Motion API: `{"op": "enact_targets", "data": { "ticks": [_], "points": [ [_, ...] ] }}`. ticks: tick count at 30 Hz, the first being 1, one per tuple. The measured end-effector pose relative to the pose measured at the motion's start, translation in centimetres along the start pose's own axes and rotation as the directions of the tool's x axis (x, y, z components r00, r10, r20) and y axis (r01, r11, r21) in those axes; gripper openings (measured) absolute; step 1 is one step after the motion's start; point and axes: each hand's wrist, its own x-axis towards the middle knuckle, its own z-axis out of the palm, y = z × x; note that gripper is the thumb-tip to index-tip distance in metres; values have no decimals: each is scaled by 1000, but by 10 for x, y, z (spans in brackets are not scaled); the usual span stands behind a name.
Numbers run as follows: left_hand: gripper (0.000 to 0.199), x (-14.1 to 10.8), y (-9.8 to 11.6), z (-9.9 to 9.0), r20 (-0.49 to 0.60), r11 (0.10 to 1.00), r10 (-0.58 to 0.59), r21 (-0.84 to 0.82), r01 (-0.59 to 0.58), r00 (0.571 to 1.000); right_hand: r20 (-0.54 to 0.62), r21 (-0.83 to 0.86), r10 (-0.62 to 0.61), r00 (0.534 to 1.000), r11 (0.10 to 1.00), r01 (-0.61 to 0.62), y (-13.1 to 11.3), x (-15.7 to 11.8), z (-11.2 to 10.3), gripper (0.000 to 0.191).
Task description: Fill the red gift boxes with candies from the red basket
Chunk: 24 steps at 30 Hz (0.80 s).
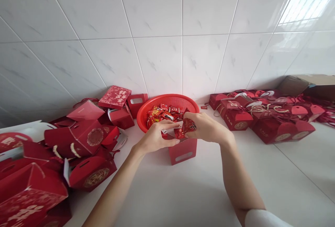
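Left forearm (113, 188) and right forearm (242, 181) bare, slanting up from the bottom edge toward the middle of the view. Left hand (155, 138) back up, fingers (170, 129) curled and pinching; right hand (205, 127) turned inward, fingers (190, 117) bent downward. Fingertips close together, almost meeting. White sleeve (264, 219) above the right forearm.

No word clearly legible. Red snack packet (188, 126) in my right hand (206, 127): pale marks on front, too small to read. White-edged packet (171, 125) in my left hand (154, 138): no readable print. Red box lid (114, 97) by wall: pale calligraphic characters, unreadable. Red gift box (26, 202), lower left: large pale characters, blurred. Round gold medallion (94, 137) on another red box: ornate, can't make out.
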Motion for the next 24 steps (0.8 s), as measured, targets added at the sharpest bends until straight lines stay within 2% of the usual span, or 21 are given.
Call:
{"op": "enact_targets", "data": {
  "ticks": [3,10,14,17,19,21,24],
  "points": [
    [53,0,0,0,-7,1000,10,-6,-11,1000,-41,-42,26,999,999,-27,1,0,1,23],
    [51,-1,-8,1,-17,996,52,-68,-53,998,-6,-60,-74,997,996,73,0,7,-2,24],
    [53,1,-11,6,-8,969,-22,-244,20,1000,-36,-119,-94,995,989,89,-1,9,2,25],
    [56,2,-13,11,20,900,-82,-427,83,996,-60,-157,-118,991,982,107,-2,10,7,24],
    [57,2,-13,13,36,865,-77,-495,84,996,-77,-176,-131,988,978,116,-2,11,9,25],
    [58,2,-12,12,40,869,-61,-490,72,997,-88,-183,-134,987,976,116,-2,12,10,27],
    [60,2,-11,8,18,919,-47,-391,50,999,-88,-162,-137,987,979,121,-4,13,9,27]
  ]
}}
